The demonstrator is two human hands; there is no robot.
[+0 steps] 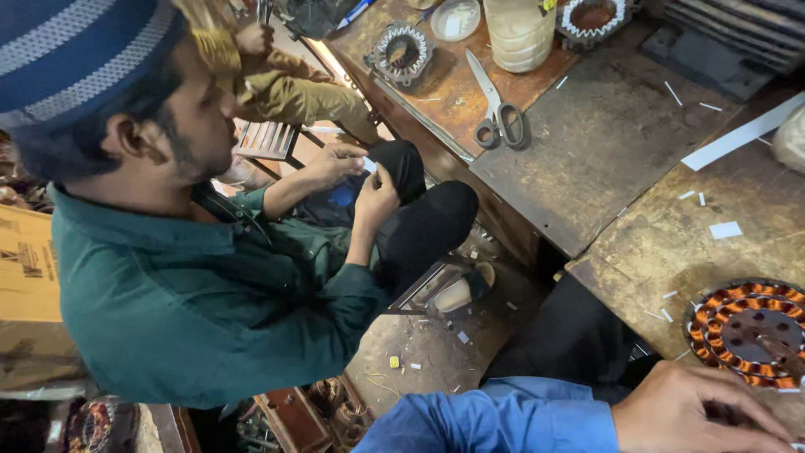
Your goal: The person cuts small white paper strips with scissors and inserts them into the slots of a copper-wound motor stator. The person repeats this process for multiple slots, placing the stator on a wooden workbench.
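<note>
My left hand [700, 413] lies at the bottom right, blue sleeve [495, 419] behind it. It rests on the worn wooden bench's [662, 243] near edge with the fingers spread and nothing in them. Just beyond the fingertips sits a round motor stator [749, 331] with orange copper windings. My right hand is out of view. To the left, a co-worker in a green shirt [193, 310] sits low and holds a small white strip [369, 165] between both hands.
Scissors [496, 107], a plastic jar [518, 29], a white lid [455, 18] and two bare stator cores [402, 52] sit on the far bench. White paper strips [726, 229] litter the bench and floor. Another person sits behind the co-worker.
</note>
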